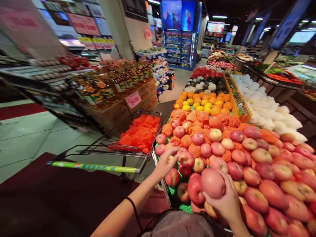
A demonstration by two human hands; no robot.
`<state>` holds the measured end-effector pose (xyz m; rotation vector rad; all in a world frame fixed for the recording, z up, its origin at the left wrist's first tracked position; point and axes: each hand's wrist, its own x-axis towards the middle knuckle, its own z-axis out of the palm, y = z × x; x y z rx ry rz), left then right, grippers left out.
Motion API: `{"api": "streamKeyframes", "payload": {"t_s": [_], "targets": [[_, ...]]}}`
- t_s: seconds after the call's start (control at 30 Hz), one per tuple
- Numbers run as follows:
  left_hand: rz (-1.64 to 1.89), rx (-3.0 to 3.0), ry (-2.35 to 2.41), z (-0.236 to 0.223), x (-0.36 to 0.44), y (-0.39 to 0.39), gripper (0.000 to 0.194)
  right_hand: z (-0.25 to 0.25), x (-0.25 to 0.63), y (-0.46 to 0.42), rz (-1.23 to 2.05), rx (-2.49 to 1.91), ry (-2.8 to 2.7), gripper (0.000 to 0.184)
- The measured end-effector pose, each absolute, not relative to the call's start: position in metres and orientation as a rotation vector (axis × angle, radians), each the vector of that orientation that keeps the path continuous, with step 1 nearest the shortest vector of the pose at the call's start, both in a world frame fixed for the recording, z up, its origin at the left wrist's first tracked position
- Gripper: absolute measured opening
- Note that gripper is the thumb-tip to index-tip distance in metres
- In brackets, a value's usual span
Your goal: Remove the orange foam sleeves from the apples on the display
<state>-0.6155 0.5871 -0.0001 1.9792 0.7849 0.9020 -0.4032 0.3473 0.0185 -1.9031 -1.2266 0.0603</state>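
Note:
My right hand (228,200) is wrapped round a large pinkish-red apple (212,182), held just above the heap of red apples (249,168) on the produce stand. My left hand (166,162) reaches to the stand's left edge, its fingers closed over a small apple (171,159) among the loose ones there. Several apples further back sit in orange foam nets (197,149). A dark band circles my left forearm (134,205).
A shopping cart (123,148) with a green handle and a pile of orange nets (140,133) stands left of the stand. Oranges and lemons (204,102), white wrapped fruit (269,112) and other produce lie beyond. Stacked boxes with bottles (118,95) and shelves line the left aisle.

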Motion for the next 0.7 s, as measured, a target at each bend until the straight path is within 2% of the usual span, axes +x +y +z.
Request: {"api": "streamKeyframes", "payload": {"t_s": [0.07,0.2,0.27,0.4,0.5,0.57,0.6,0.7], "targets": [[0.760,1.885,0.536,0.008,-0.594,0.532,0.040,0.021,-0.403,0.348,0.041,-1.972,-1.279,0.087],[0.604,1.656,0.446,0.005,-0.563,0.469,0.095,0.018,-0.407,0.355,0.088,-1.976,-1.306,0.092],[0.608,1.552,0.525,-0.004,-0.552,0.459,0.108,0.014,-0.410,0.352,0.132,-1.946,-1.281,0.089],[0.514,1.318,0.579,-0.020,-0.542,0.457,0.106,0.013,-0.411,0.342,0.299,-1.829,-1.170,0.078],[0.552,1.264,0.591,-0.025,-0.546,0.454,0.101,0.019,-0.407,0.337,0.511,-1.595,-1.021,0.084],[0.668,1.320,0.559,-0.025,-0.552,0.450,0.105,0.023,-0.407,0.334,0.640,-1.409,-0.932,0.087],[0.722,1.371,0.519,-0.024,-0.555,0.448,0.109,0.023,-0.409,0.333,0.703,-1.345,-0.893,0.082],[0.772,1.617,0.334,-0.016,-0.564,0.445,0.114,0.018,-0.421,0.329,0.805,-1.341,-0.840,0.078]]}}
